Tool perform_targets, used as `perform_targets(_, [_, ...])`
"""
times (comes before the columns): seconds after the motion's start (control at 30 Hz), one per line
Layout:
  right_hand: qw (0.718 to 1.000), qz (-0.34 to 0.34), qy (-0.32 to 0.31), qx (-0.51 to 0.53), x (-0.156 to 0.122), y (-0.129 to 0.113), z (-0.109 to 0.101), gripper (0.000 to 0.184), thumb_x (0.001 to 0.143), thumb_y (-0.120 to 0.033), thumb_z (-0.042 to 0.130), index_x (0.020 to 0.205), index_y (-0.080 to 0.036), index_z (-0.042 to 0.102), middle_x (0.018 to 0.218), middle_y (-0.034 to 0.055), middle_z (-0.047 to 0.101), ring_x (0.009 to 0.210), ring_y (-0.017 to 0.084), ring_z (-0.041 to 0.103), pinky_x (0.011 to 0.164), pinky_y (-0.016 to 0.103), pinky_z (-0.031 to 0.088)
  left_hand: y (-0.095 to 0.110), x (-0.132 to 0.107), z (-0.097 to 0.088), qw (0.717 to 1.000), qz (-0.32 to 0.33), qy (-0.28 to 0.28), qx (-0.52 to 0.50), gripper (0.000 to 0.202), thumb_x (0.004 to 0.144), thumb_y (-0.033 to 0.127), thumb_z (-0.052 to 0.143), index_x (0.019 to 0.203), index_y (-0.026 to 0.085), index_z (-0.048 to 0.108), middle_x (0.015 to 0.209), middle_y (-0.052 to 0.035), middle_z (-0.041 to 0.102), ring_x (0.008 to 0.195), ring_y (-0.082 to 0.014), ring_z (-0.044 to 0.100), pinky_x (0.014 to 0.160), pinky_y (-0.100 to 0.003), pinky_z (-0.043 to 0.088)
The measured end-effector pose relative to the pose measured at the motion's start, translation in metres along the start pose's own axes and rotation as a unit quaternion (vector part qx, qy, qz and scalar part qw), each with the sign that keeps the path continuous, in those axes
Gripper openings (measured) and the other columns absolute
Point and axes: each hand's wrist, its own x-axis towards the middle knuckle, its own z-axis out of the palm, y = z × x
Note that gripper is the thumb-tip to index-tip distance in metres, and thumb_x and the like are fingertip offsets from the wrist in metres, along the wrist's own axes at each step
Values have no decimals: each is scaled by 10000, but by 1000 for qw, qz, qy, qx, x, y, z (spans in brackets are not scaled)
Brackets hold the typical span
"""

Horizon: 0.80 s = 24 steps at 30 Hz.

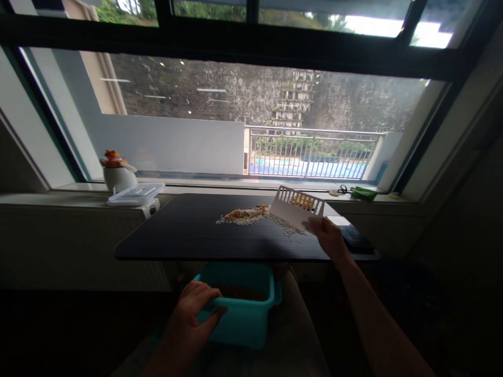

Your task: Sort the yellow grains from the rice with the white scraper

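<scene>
My right hand is closed on the near right edge of a white slotted scoop, which is tilted over the table. Yellow-orange kernels show through its slots. Beside and under the scoop lies a loose pile of orange-yellow kernels mixed with small pale grains. Below the table's front edge, my left hand grips the near left rim of a teal plastic bin, thumb outside and fingers over the edge. Dark brown contents show dimly inside the bin, too dark to name.
The dark table reaches to the window sill. On its right lie a dark flat object and a white piece. A clear plastic lid or box, white pot, black scissors and green packet sit along the window side.
</scene>
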Motion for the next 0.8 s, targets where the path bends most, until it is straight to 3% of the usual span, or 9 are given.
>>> perform_targets(0.1, [997, 23, -65, 19, -17, 6, -6, 430, 746, -540, 645, 923, -151, 687, 839, 80, 745, 774, 241, 681, 732, 377, 539, 1, 0, 0, 1000, -8, -3, -3, 59, 767, 285, 697, 793, 232, 698, 741, -11, 677, 763, -214, 614, 729, -332, 529])
perform_targets(0.2, [998, 26, -62, -16, -19, 11, -6, 397, 734, -522, 660, 885, -155, 688, 810, 74, 740, 751, 240, 672, 739, 390, 533, 5, 1, 0, 1000, -22, -17, -4, 42, 762, 264, 685, 769, 223, 689, 721, -11, 672, 763, -215, 608, 740, -333, 527])
perform_targets(0.33, [1000, 20, -14, 2, -3, 5, 19, 432, 737, -549, 620, 890, -147, 664, 805, 92, 732, 753, 250, 671, 723, 398, 532, 7, 2, 1, 999, -29, -18, -2, 21, 762, 245, 677, 759, 224, 682, 708, -8, 668, 762, -216, 605, 729, -333, 526])
perform_targets(0.53, [1000, 12, -22, -3, 11, 1, 67, 334, 765, -488, 591, 900, -190, 655, 846, 75, 731, 828, 246, 667, 740, 376, 521, 7, 2, -1, 1000, -23, -17, -3, 10, 761, 218, 672, 763, 225, 679, 715, -5, 670, 764, -215, 604, 720, -330, 520])
perform_targets(0.8, [998, 13, -47, -28, 19, 10, 79, 261, 741, -438, 605, 823, -194, 647, 772, 39, 704, 784, 219, 647, 718, 346, 506, 7, 2, -3, 999, -38, -23, -2, 8, 772, 222, 674, 779, 222, 678, 739, -9, 668, 785, -220, 603, 741, -342, 515])
